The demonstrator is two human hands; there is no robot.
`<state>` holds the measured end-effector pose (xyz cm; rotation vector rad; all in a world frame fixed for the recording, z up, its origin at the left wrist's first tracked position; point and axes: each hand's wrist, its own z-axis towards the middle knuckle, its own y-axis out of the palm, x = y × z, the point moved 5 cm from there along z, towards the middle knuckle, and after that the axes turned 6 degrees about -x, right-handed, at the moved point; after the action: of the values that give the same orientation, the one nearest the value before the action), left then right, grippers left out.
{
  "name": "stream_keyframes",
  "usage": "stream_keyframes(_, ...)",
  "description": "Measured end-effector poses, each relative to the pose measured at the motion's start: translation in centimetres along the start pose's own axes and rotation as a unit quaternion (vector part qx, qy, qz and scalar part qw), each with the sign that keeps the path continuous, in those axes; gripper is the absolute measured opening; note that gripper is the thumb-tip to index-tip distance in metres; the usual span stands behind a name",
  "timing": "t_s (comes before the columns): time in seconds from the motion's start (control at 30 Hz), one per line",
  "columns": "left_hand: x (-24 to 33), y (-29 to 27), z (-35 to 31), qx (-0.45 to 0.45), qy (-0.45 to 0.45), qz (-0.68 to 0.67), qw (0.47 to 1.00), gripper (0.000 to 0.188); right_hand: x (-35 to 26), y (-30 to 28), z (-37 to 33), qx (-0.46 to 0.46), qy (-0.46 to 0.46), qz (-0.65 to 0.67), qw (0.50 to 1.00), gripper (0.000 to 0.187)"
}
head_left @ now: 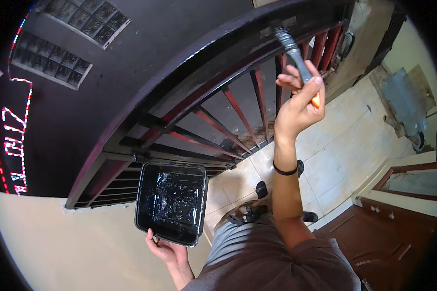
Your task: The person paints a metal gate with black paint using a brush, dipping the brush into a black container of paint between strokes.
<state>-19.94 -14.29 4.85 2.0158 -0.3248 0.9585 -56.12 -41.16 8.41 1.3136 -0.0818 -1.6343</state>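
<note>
Along the dark top rail (pixel 250 46) of a barred railing, a paintbrush (pixel 296 56) is raised with its bristles up against the surface, next to a few paler patches. The right-hand grip (pixel 302 103) is closed narrowly around its grey handle, thumb and fingertips pinching it, while the orange butt of the handle shows below the palm. A black band (pixel 285 168) circles that wrist.

Lower and to the left, the left-hand grip (pixel 169 250) holds a black tray (pixel 202 203) by its bottom edge, one fingertip showing at the rim and the other fingers hidden beneath. Glossy dark smears and pale glints cover the tray's inside. It sits tilted toward the camera, just in front of the railing's lower left part.

The bars (pixel 259 92) are partly black, partly red. Behind the arms, pale floor tiles (pixel 335 145) run past dark footwear (pixel 261 189) to a brown panelled door (pixel 393 242) at right. On the far left, strings of red and white lights (pixel 15 155) glow beside glass-block panels (pixel 53 58).
</note>
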Motion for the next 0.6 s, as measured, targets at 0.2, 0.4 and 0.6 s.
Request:
stream_keyframes(0.2,-0.1,0.4,0.3,0.003,0.003,0.039,0.999,0.068,1.1,2.0,-8.6,-0.216,0.016,0.025,0.976,0.032)
stream_keyframes(0.4,0.1,0.6,0.1,0.004,0.020,0.039,0.999,0.067,2.6,0.8,-4.1,-0.118,0.060,0.119,0.984,0.032)
stream_keyframes(0.6,-0.3,1.3,0.4,0.003,0.019,0.039,0.999,0.063,3.4,-1.8,0.2,0.057,0.005,-0.002,0.998,0.045)
